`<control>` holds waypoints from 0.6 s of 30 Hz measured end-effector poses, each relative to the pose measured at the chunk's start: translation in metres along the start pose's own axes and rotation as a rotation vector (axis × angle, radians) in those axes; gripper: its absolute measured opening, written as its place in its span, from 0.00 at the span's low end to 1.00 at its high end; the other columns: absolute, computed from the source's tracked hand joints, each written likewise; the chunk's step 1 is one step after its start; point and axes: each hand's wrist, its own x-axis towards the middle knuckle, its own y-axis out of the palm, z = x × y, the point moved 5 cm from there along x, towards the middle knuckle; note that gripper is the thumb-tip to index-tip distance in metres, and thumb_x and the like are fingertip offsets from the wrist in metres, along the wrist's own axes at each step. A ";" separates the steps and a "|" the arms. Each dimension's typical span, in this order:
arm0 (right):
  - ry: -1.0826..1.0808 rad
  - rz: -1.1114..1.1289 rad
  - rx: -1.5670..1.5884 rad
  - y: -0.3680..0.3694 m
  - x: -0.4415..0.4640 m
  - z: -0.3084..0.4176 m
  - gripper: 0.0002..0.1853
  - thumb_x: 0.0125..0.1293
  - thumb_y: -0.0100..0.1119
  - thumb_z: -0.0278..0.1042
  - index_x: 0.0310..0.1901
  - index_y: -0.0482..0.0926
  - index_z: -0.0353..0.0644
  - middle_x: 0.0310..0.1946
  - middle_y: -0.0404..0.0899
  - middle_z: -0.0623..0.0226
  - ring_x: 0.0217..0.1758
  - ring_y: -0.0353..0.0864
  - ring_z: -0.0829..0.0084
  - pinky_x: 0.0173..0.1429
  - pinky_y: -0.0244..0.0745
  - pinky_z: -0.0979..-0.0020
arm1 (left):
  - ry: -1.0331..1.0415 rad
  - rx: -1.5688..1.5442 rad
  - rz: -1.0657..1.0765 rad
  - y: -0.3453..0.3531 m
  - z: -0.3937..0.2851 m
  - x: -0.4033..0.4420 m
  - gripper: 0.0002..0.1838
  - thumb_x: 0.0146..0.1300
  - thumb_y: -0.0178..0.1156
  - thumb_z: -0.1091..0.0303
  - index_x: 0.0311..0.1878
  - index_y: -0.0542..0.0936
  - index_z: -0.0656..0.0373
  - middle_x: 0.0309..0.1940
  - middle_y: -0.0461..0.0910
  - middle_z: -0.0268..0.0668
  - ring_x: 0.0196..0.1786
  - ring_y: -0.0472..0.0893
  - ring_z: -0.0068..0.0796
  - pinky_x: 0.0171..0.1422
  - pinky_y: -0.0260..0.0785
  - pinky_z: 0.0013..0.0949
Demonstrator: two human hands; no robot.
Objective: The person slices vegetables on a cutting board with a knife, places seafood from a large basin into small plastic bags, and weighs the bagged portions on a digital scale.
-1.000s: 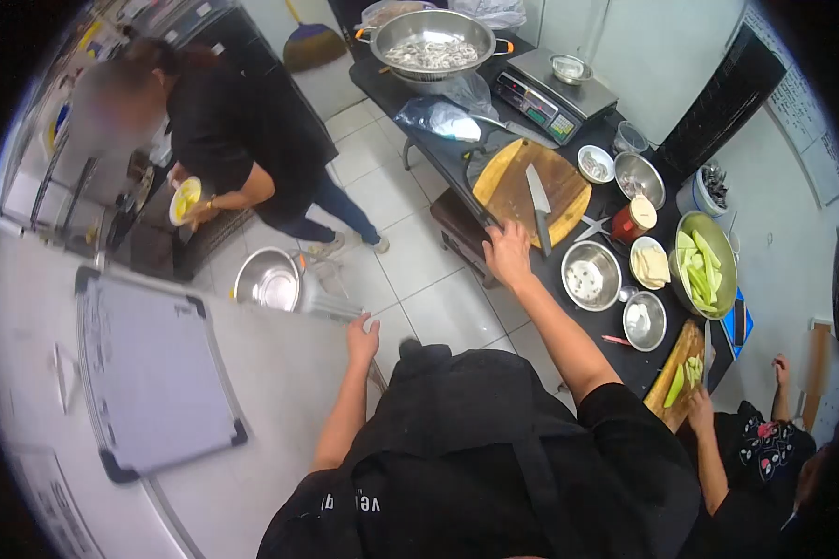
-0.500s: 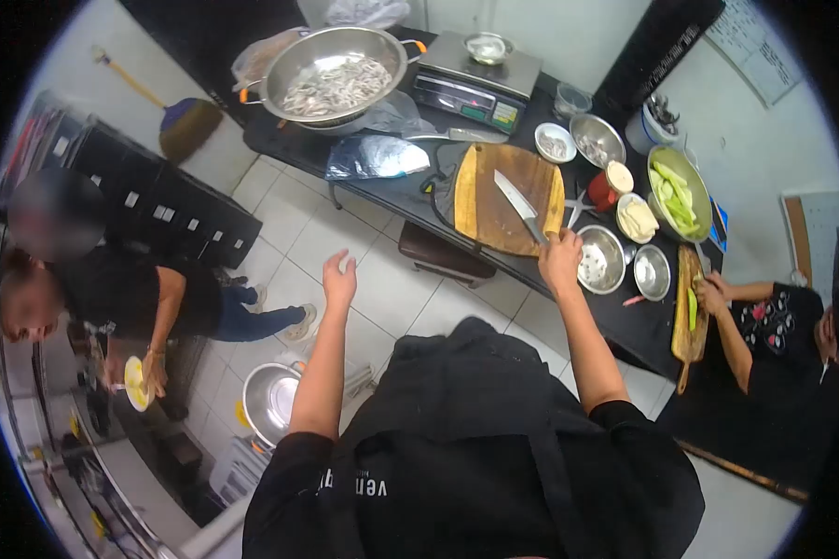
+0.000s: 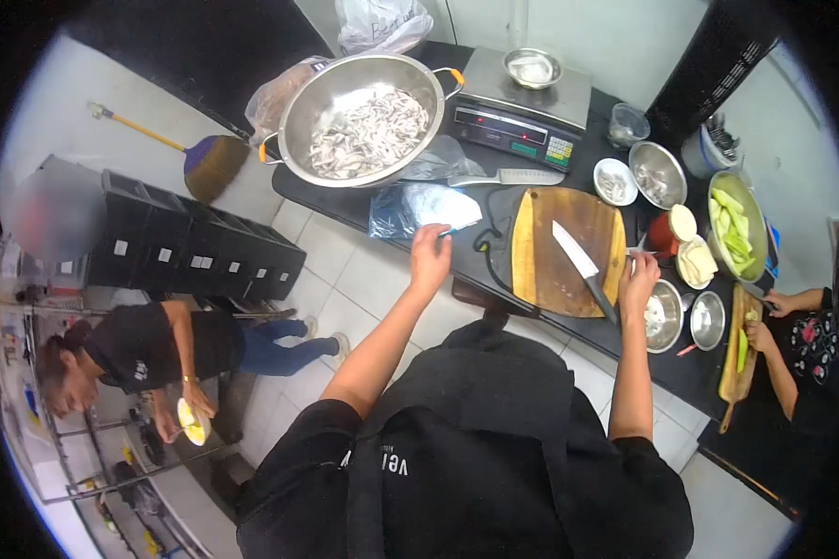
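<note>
The kitchen knife (image 3: 584,262) lies flat on the wooden cutting board (image 3: 533,244), between the two hands, and the right hand (image 3: 639,287) is clearly the nearer: it hangs just beside the handle at the board's right edge, with a steel bowl (image 3: 664,320) close on its other side. The knife's long axis runs slantwise across the board, handle toward the person, blade tip pointing away and over to the left. From where I stand I can't say whether that hand grips anything, since its fingertips are crowded by the things around them; the knife, at least, appears to lie outside it. The left hand (image 3: 431,263) is at the near edge of a shiny plastic packet (image 3: 408,210) on the black table (image 3: 592,158), fingers bent toward it; whether they pinch it or merely touch, I can't make out. As for writing, a plastic bag (image 3: 382,26) behind the big steel pan (image 3: 300,112) carries dark handwriting that seems to begin "Be". White lettering (image 3: 394,464) on the person's black top (image 3: 480,494) seems to start "ve". The scale (image 3: 508,132) shows red lights too small to read, and the labels on the drawers (image 3: 182,244) aren't legible either.
</note>
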 end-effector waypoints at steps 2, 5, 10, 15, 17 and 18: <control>-0.063 0.012 0.089 0.012 0.030 0.033 0.14 0.60 0.55 0.26 0.49 0.77 0.38 0.48 0.72 0.49 0.54 0.69 0.49 0.61 0.63 0.56 | 0.031 -0.047 0.074 0.003 -0.015 0.023 0.11 0.57 0.59 0.74 0.45 0.79 0.58 0.44 0.77 0.44 0.51 0.74 0.44 0.59 0.64 0.41; -0.076 0.087 0.149 0.040 0.085 0.077 0.15 0.61 0.55 0.27 0.50 0.76 0.37 0.49 0.72 0.49 0.54 0.69 0.50 0.61 0.63 0.57 | 0.037 -0.034 -0.002 -0.006 -0.020 0.053 0.12 0.56 0.59 0.75 0.45 0.78 0.59 0.43 0.77 0.43 0.49 0.75 0.43 0.57 0.66 0.39; -0.182 0.049 0.206 0.070 0.147 0.128 0.12 0.59 0.59 0.27 0.45 0.78 0.39 0.47 0.74 0.53 0.53 0.71 0.52 0.59 0.65 0.58 | -0.042 -0.123 -0.005 -0.003 -0.028 0.091 0.13 0.56 0.59 0.75 0.47 0.78 0.59 0.42 0.77 0.42 0.46 0.77 0.40 0.57 0.66 0.39; -0.208 0.133 0.251 0.113 0.179 0.156 0.08 0.58 0.58 0.26 0.40 0.81 0.39 0.43 0.76 0.55 0.49 0.72 0.53 0.55 0.68 0.59 | 0.065 -0.143 0.042 -0.002 -0.045 0.152 0.12 0.58 0.59 0.74 0.46 0.78 0.59 0.42 0.77 0.42 0.48 0.76 0.40 0.56 0.67 0.38; -0.197 0.137 0.293 0.127 0.199 0.170 0.08 0.59 0.54 0.25 0.38 0.81 0.38 0.41 0.77 0.55 0.48 0.74 0.54 0.56 0.68 0.60 | 0.125 -0.193 0.048 -0.004 -0.055 0.184 0.11 0.58 0.59 0.75 0.45 0.79 0.60 0.43 0.76 0.43 0.49 0.75 0.40 0.57 0.66 0.37; -0.174 0.123 0.279 0.133 0.208 0.176 0.08 0.59 0.54 0.25 0.38 0.81 0.38 0.41 0.77 0.55 0.48 0.74 0.54 0.56 0.68 0.60 | 0.139 -0.206 0.070 -0.002 -0.058 0.196 0.11 0.58 0.59 0.75 0.45 0.79 0.60 0.43 0.76 0.43 0.49 0.75 0.40 0.57 0.66 0.37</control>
